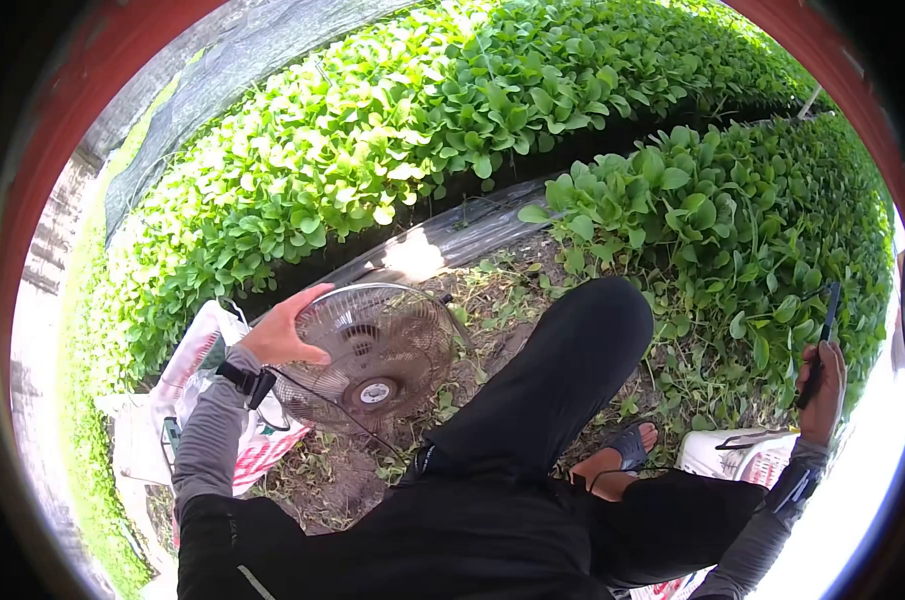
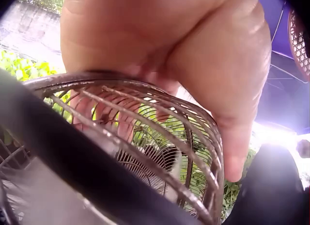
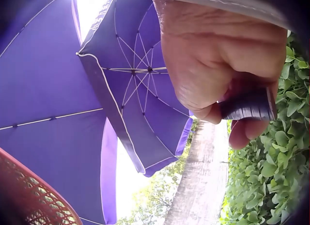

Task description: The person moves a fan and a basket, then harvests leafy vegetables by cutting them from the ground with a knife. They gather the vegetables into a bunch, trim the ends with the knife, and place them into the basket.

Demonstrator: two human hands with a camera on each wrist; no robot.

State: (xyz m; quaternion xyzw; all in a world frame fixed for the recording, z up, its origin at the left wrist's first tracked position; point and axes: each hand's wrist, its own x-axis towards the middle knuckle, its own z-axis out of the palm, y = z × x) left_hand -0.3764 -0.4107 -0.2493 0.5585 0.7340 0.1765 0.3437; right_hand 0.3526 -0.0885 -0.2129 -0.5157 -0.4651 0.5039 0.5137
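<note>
In the head view my left hand (image 1: 283, 335) is at the upper left edge of a round electric fan (image 1: 413, 340) with a wire guard. The left wrist view shows the fingers reaching over the rim of the guard (image 2: 140, 96), with the thumb on its other side. My right hand (image 1: 825, 395), out at the far right, grips a knife (image 1: 831, 308) with a slim dark blade pointing up. Its dark wrapped handle (image 3: 247, 106) sticks out of the curled fingers in the right wrist view.
Leafy green plants (image 1: 713, 220) grow in dense beds ahead and to the right. Red-and-white bags (image 1: 263, 460) stand by the left arm. A white basket (image 1: 718, 455) sits beside the sandalled foot (image 1: 628, 455). Purple umbrellas (image 3: 140, 94) spread overhead.
</note>
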